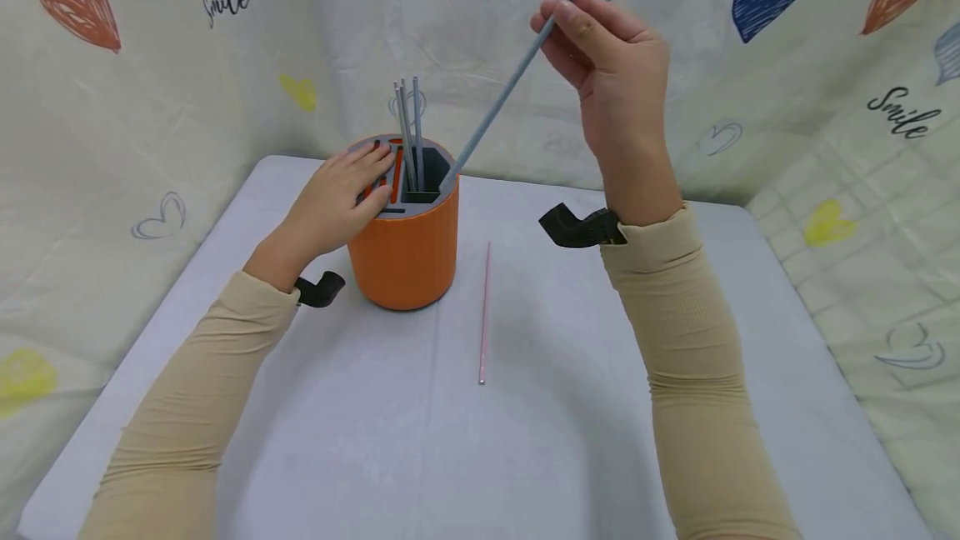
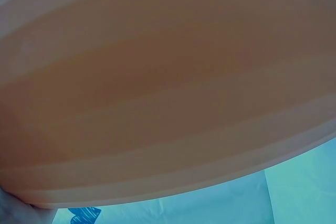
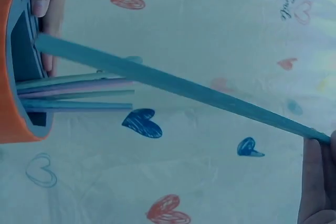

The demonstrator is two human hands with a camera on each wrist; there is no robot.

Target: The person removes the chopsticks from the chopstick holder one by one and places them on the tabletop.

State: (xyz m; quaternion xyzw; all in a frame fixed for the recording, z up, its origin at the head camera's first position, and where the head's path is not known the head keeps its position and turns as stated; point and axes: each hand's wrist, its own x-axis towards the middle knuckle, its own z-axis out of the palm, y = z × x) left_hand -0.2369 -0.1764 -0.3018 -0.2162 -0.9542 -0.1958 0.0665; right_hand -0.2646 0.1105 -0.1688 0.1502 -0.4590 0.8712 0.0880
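High on the right, my right hand (image 1: 611, 57) pinches a long blue-grey stick (image 1: 510, 86) near its upper end. The stick slants down leftward, and its lower end meets the opening of an orange round desk organizer (image 1: 405, 261); whether it is inside I cannot tell. My left hand (image 1: 337, 194) rests on the organizer's grey slotted top, fingers mostly straight. Several thin sticks (image 1: 408, 123) stand in the organizer's compartment. In the right wrist view the held stick (image 3: 157, 80) crosses above these sticks (image 3: 89, 100). The organizer's orange wall (image 2: 168, 87) fills most of the left wrist view.
A thin pink stick (image 1: 485, 315) lies on the white table (image 1: 375, 440), right of and nearer than the organizer. Behind the table hangs a pale cloth (image 1: 510, 123) printed with hearts and words. A black wrist strap (image 1: 581, 227) juts out from the right wrist.
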